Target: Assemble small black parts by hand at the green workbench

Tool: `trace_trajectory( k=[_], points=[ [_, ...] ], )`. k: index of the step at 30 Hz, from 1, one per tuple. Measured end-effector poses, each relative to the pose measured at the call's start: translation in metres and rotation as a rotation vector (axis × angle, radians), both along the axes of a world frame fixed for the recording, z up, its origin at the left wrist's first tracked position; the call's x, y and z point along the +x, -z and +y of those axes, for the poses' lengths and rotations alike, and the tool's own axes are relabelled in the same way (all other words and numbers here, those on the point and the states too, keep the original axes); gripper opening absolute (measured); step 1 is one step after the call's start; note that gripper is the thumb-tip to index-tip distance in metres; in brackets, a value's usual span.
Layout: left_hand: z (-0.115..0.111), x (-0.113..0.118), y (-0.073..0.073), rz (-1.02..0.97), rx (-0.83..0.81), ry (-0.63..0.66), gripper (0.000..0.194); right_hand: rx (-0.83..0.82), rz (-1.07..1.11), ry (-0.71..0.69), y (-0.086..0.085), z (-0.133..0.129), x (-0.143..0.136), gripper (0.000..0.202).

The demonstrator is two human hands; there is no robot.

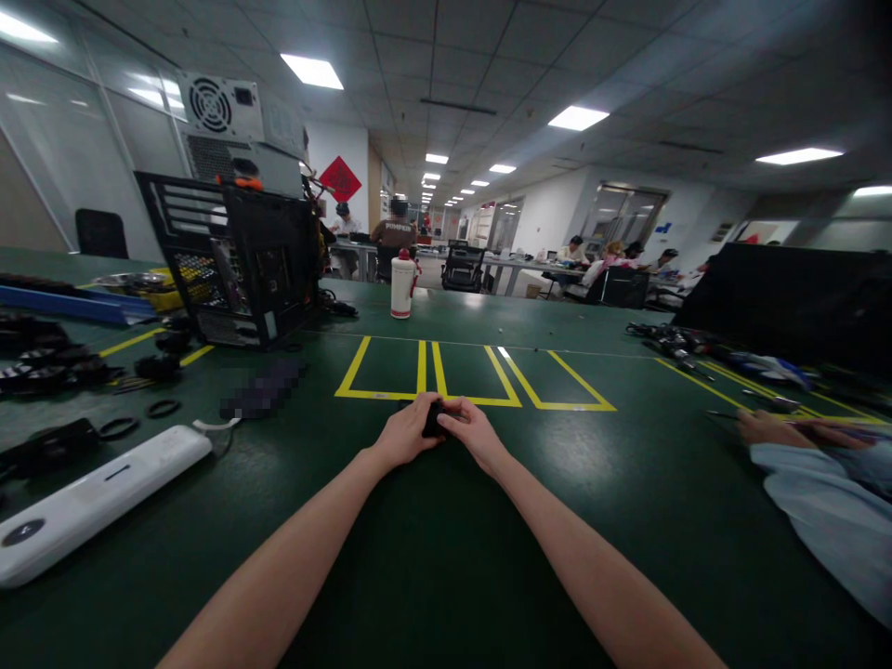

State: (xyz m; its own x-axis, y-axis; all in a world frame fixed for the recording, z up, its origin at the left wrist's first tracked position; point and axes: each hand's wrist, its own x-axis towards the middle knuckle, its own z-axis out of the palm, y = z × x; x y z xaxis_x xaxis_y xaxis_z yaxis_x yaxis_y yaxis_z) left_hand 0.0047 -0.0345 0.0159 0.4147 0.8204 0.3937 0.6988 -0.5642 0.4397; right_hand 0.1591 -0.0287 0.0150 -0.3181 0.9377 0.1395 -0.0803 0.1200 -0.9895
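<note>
The green bench (446,576) spans the foreground. An open black computer case (241,260) stands at its left rear. A long white device (104,502) lies at the left front; a white bottle (401,288) stands upright near the far edge. Left hand (405,435) is closed around a small black object (431,422); right hand (475,433) grips the same object with its fingertips. The object is between the hands, just on the near side of the yellow tape outlines (480,402); its details are indistinct.
</note>
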Motion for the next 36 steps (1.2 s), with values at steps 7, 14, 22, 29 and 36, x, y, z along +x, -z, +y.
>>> trace_trajectory(
  k=[7,14,22,29,36],
  points=[
    [-0.0014,-0.0002,-0.0014,0.004,0.010,0.009,0.055,-0.023,-0.023,-0.033,-0.0031,0.0007,0.0020,0.035],
    [-0.0020,0.0000,-0.0021,-0.009,0.034,0.026,0.058,0.039,-0.018,-0.039,-0.0037,-0.0048,0.0014,0.029],
    [-0.0001,-0.0001,0.0024,-0.022,0.061,0.026,0.057,-0.007,-0.062,-0.011,0.0015,0.0018,0.0005,0.034],
    [-0.0017,-0.0005,0.0009,-0.030,0.062,0.043,0.054,0.016,0.000,-0.067,-0.0012,-0.0011,0.0005,0.035],
    [-0.0024,-0.0009,-0.0007,-0.023,0.047,0.035,0.055,0.018,-0.022,0.029,-0.0006,-0.0019,-0.0026,0.031]
  ],
)
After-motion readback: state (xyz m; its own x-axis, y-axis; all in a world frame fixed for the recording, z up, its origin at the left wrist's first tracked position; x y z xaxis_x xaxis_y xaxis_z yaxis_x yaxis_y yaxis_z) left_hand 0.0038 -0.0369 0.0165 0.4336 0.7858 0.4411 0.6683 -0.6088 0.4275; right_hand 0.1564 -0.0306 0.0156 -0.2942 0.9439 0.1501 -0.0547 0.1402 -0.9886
